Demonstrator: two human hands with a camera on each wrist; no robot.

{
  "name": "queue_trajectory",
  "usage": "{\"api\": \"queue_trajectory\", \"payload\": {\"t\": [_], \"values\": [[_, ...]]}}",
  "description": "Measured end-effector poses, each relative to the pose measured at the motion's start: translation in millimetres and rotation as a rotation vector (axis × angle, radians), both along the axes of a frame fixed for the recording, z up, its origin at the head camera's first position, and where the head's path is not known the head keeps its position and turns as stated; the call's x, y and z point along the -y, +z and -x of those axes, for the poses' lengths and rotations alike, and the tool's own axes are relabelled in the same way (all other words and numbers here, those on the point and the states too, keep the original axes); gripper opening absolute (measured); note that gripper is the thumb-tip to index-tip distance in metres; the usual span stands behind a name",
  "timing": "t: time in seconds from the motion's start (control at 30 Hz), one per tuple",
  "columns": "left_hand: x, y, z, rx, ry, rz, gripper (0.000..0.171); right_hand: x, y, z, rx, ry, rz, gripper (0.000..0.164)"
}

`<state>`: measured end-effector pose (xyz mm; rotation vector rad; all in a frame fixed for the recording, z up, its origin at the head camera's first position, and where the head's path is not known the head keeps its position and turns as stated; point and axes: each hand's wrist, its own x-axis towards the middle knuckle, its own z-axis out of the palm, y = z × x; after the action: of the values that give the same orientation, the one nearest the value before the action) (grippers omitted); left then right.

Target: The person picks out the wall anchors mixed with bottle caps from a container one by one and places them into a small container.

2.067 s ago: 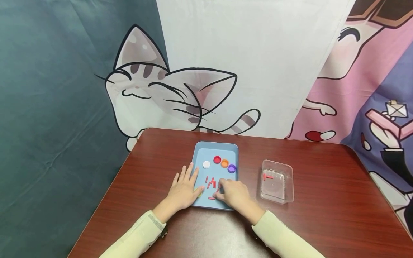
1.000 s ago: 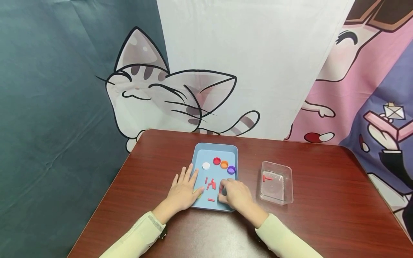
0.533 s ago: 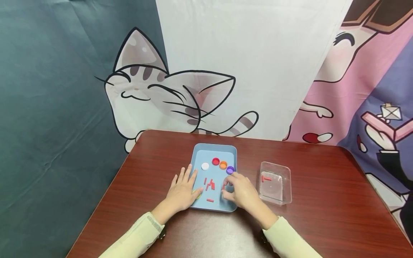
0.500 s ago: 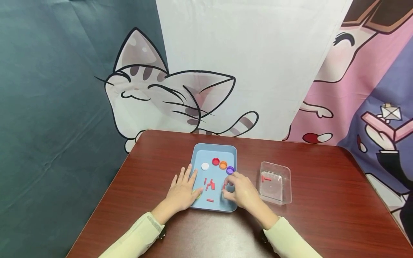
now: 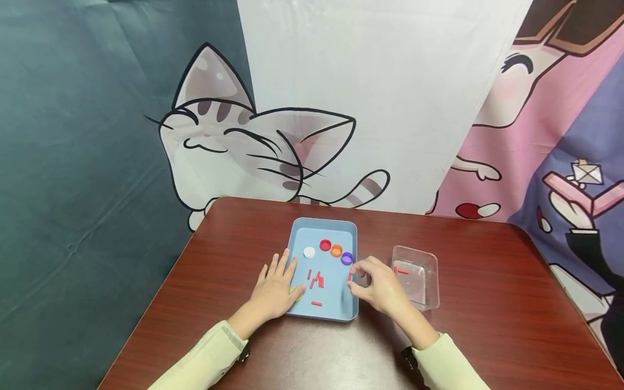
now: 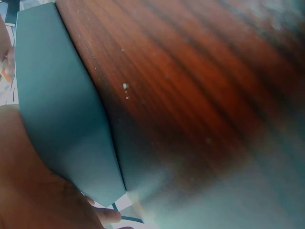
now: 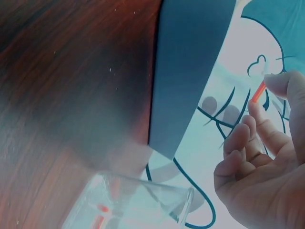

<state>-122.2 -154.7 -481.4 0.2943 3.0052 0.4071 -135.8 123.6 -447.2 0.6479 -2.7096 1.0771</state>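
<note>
Slippage could free the slim red rod at the frame's lower centre: fingers of the right hand pinch only its ends by the pale-blue rectangular tray; the left hand, fingers apart, lies at the tray's left rim.

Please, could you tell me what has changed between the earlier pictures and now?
The right hand has moved to the right, toward the clear container. It now pinches a red stick near the right edge of the tray; at first its fingers were down at a stick inside the tray. The left hand, the white cap and the other red sticks stayed in place.
</note>
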Motion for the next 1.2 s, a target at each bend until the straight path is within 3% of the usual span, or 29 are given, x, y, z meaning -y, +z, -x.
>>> {"api": "queue_trajectory", "payload": {"t": [0.37,0.97,1.2], "values": [[1,-0.2,0.1,-0.008,-0.001,-0.010,0.076,-16,3.6,-0.1,-0.040,0.027,0.084,0.022],[1,-1.1,-0.4,-0.021,0.003,-0.028,0.077,-53,16.7,-6.4,0.012,0.031,0.176,0.024],[1,-1.7,0.2,-0.022,0.001,-0.022,0.077,-71,13.8,-4.1,0.022,0.147,0.202,0.026]]}}
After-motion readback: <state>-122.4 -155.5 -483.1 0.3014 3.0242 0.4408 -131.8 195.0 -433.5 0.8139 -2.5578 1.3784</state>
